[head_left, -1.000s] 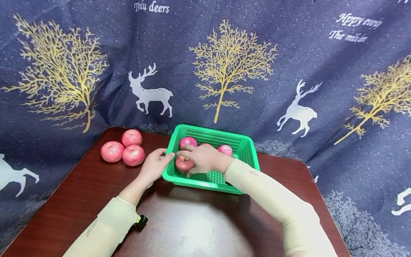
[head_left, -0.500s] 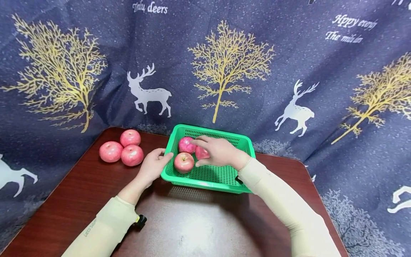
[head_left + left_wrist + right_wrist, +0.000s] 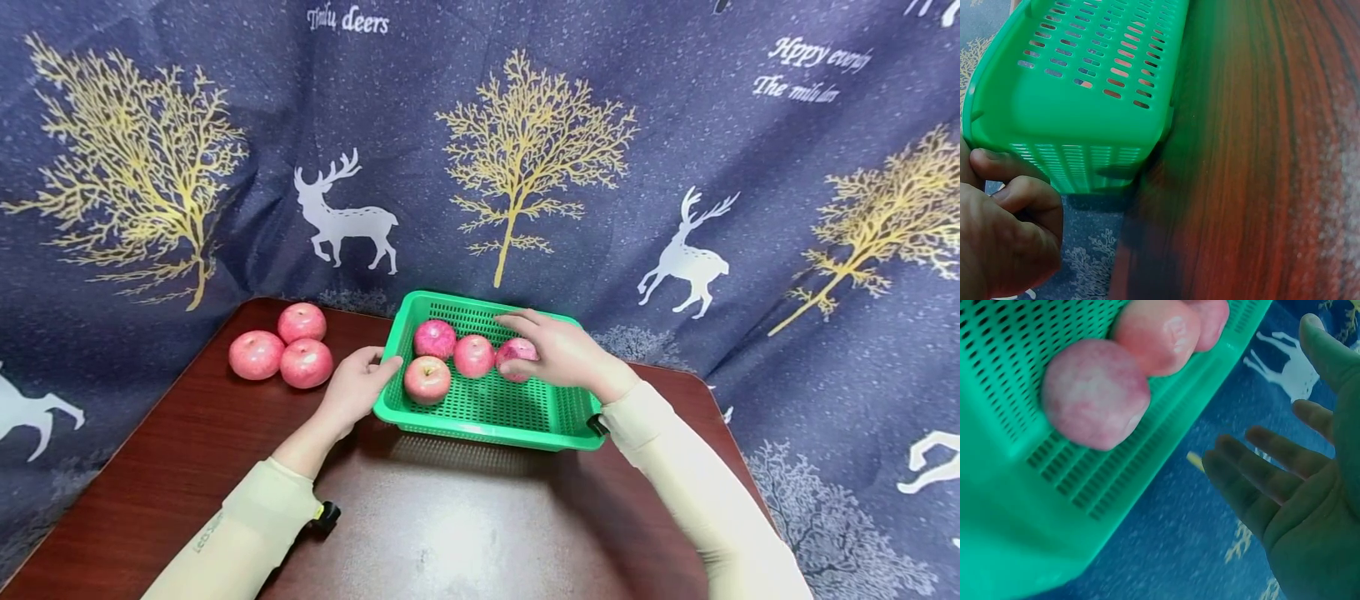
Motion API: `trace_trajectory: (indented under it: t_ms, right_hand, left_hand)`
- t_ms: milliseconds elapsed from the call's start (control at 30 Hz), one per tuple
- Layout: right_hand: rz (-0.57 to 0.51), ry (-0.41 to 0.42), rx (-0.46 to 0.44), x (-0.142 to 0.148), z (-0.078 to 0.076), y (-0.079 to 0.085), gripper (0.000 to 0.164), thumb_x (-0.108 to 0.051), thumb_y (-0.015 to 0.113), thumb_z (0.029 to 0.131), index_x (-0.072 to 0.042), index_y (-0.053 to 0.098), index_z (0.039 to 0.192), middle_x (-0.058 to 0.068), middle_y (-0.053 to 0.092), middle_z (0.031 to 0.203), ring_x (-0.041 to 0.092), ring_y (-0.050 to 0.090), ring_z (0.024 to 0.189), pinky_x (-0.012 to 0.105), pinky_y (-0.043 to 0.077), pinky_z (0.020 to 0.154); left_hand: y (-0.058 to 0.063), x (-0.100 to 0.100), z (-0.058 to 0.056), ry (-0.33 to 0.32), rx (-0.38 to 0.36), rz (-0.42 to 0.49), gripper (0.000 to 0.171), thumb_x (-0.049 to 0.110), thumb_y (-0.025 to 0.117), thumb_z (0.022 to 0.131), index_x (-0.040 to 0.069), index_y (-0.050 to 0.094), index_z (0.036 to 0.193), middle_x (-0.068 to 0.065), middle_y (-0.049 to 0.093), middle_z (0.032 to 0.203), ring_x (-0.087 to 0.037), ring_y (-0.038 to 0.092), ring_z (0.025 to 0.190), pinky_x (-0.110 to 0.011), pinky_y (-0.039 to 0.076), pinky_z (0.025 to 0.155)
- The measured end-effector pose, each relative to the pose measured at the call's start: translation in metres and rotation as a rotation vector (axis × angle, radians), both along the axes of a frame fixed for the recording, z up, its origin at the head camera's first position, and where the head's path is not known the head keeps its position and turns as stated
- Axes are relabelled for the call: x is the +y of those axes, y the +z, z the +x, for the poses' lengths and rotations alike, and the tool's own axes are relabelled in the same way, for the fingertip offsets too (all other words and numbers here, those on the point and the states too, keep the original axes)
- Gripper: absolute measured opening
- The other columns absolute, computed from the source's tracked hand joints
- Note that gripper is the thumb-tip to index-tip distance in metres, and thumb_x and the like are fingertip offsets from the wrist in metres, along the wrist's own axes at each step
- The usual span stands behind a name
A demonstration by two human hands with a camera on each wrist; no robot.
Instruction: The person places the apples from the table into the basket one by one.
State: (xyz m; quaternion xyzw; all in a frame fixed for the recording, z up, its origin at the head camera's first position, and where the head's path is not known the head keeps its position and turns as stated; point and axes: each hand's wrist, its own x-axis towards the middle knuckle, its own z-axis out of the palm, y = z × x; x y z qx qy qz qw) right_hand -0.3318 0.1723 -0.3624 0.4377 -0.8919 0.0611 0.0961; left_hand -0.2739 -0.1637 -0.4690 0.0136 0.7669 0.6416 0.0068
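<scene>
A green plastic basket point(image 3: 480, 429) with slotted sides stands on the table, its left rim pinched by my left hand point(image 3: 358, 385) between thumb and fingers. In the left wrist view, those fingers point(image 3: 1029, 194) curl at the basket's rim. Inside lie several apples: a yellowish-red one point(image 3: 427, 382) in front, a dark pink one point(image 3: 434, 339) behind it, a pink one point(image 3: 474, 357) in the middle and a mottled one point(image 3: 517, 354) to the right. Over the mottled apple is my right hand point(image 3: 562, 354); the right wrist view shows its fingers spread, with a gap to that apple point(image 3: 1094, 394).
Three pink apples sit together at the table's back left, among them the front one point(image 3: 307, 363). The reddish-brown table point(image 3: 420, 517) ends behind the basket, where a dark blue cloth point(image 3: 450, 208) with trees and deer hangs.
My right hand has moved rightward inside the basket, from the front left apple past the middle one to above the mottled apple, uncovering the others. My left hand stays at the rim.
</scene>
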Motion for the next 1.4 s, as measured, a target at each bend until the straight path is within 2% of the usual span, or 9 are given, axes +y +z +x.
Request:
trace_trajectory:
  t_ms: [100, 500, 633, 733, 767, 867, 1000, 1133, 1400]
  right_hand:
    - [-0.02, -0.034, -0.01, 0.015, 0.002, 0.0, 0.072, -0.053, 0.07, 0.088, -0.019, 0.045, 0.146, 0.002, 0.048, 0.143, 0.019, 0.049, 0.126, 0.042, 0.044, 0.1]
    - [-0.11, -0.208, -0.058, 0.067, 0.014, -0.006, 0.073, -0.059, 0.066, 0.088, -0.028, 0.041, 0.149, -0.005, 0.047, 0.142, 0.015, 0.049, 0.124, 0.045, 0.044, 0.099]
    - [-0.133, -0.237, -0.061, 0.082, 0.018, -0.013, 0.071, -0.06, 0.066, 0.088, -0.027, 0.043, 0.147, -0.005, 0.049, 0.14, 0.013, 0.059, 0.1, 0.041, 0.047, 0.09]
    - [-0.158, -0.263, -0.067, 0.092, 0.02, -0.018, 0.07, -0.06, 0.065, 0.088, -0.027, 0.044, 0.146, -0.005, 0.05, 0.138, 0.012, 0.059, 0.094, 0.041, 0.048, 0.087]
    - [-0.169, -0.268, -0.069, 0.095, 0.021, -0.02, 0.071, -0.06, 0.065, 0.088, -0.025, 0.045, 0.146, -0.005, 0.05, 0.138, 0.013, 0.059, 0.095, 0.041, 0.048, 0.087]
    - [-0.212, -0.275, -0.072, 0.103, 0.022, -0.025, 0.07, -0.058, 0.066, 0.089, -0.022, 0.046, 0.145, -0.003, 0.051, 0.138, 0.018, 0.055, 0.115, 0.044, 0.046, 0.096]
    - [-0.27, -0.29, -0.085, 0.112, 0.025, -0.034, 0.069, -0.053, 0.068, 0.089, -0.019, 0.047, 0.144, 0.001, 0.053, 0.136, 0.017, 0.055, 0.117, 0.041, 0.046, 0.096]
    - [-0.296, -0.354, -0.101, 0.119, 0.029, -0.044, 0.07, -0.053, 0.069, 0.088, -0.016, 0.048, 0.143, 0.002, 0.052, 0.137, 0.014, 0.055, 0.115, 0.039, 0.05, 0.092]
    - [-0.353, -0.473, -0.142, 0.118, 0.037, -0.057, 0.071, -0.057, 0.066, 0.089, -0.022, 0.044, 0.147, 0.002, 0.048, 0.143, 0.021, 0.051, 0.122, 0.044, 0.049, 0.093]
  left_hand:
    - [0.0, 0.0, 0.0, 0.004, 0.002, -0.003, 0.042, 0.038, 0.063, 0.097, 0.006, 0.057, 0.123, -0.022, 0.069, 0.099, -0.035, 0.068, 0.085, -0.038, 0.058, 0.065]
    - [0.001, 0.0, 0.001, -0.002, -0.004, 0.026, 0.042, 0.038, 0.063, 0.097, 0.006, 0.058, 0.123, -0.024, 0.068, 0.101, -0.037, 0.068, 0.086, -0.04, 0.058, 0.066]
    - [0.002, 0.0, 0.001, -0.005, -0.005, 0.029, 0.042, 0.038, 0.063, 0.097, 0.006, 0.058, 0.123, -0.024, 0.068, 0.102, -0.036, 0.068, 0.086, -0.039, 0.058, 0.065]
    - [0.002, 0.001, 0.002, -0.005, -0.004, 0.027, 0.042, 0.038, 0.063, 0.097, 0.006, 0.058, 0.123, -0.023, 0.068, 0.101, -0.035, 0.068, 0.085, -0.039, 0.058, 0.065]
    - [0.002, 0.001, 0.002, -0.004, -0.004, 0.027, 0.042, 0.039, 0.063, 0.097, 0.006, 0.058, 0.123, -0.023, 0.068, 0.101, -0.035, 0.068, 0.085, -0.039, 0.058, 0.065]
    - [0.001, 0.001, 0.002, -0.008, -0.003, 0.027, 0.043, 0.039, 0.063, 0.097, 0.006, 0.057, 0.124, -0.024, 0.068, 0.101, -0.035, 0.068, 0.085, -0.038, 0.058, 0.065]
    - [0.0, 0.001, 0.001, -0.013, -0.002, 0.036, 0.043, 0.039, 0.063, 0.097, 0.006, 0.058, 0.123, -0.024, 0.068, 0.101, -0.035, 0.068, 0.085, -0.039, 0.058, 0.065]
    - [0.001, 0.001, 0.001, -0.01, -0.005, 0.042, 0.042, 0.039, 0.063, 0.097, 0.006, 0.058, 0.122, -0.024, 0.068, 0.1, -0.035, 0.068, 0.084, -0.039, 0.058, 0.065]
    - [0.0, 0.001, 0.0, 0.0, -0.001, 0.026, 0.042, 0.039, 0.063, 0.097, 0.006, 0.058, 0.122, -0.022, 0.069, 0.1, -0.032, 0.069, 0.083, -0.039, 0.058, 0.066]
